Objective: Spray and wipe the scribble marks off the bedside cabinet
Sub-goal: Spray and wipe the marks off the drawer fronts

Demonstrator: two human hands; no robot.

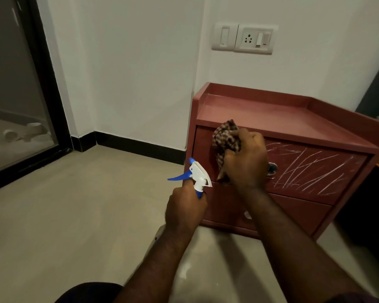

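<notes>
The right hand [246, 159] bunches a soft, limp cloth [225, 138], fingers clenched around it. The left hand [185, 207] wraps the light, rigid spray bottle [198, 174] at its neck, the best place to hold it.

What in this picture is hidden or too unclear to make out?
- Spray bottle: body hidden inside the left hand, head view.
- Scribble marks: any left of the lock covered by the right hand and checked cloth.
- Lower drawer knob: partly behind the right forearm.
- Cabinet: right end cut off by the frame edge.
</notes>
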